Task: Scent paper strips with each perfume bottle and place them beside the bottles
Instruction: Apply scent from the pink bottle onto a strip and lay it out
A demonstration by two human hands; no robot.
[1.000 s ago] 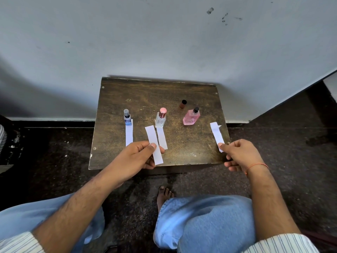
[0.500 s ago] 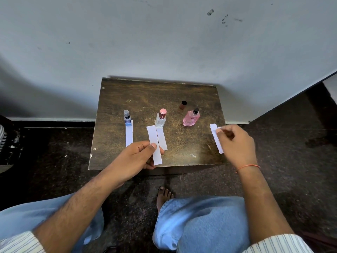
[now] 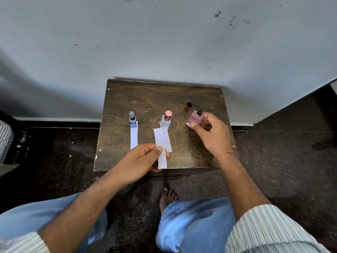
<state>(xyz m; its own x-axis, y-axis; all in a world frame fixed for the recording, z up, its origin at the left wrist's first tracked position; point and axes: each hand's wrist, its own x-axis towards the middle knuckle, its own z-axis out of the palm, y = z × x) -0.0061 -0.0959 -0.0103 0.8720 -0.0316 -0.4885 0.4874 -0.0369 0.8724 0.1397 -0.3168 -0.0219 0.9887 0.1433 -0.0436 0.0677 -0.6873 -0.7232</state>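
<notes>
Right hand (image 3: 211,136) now on pink bottle (image 3: 193,121).

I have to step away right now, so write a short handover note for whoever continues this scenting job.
Left hand pinches a blank paper strip over the table's front edge.
Right hand grips the pink bottle, its cap off behind it.
Done: a strip lies at the blue bottle, another at the clear bottle.
Left: scent the held strip with the pink bottle and lay it beside it.

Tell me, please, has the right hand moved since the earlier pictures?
Yes: the right hand has left the table's near right edge, moving inward to the pink bottle.
</notes>
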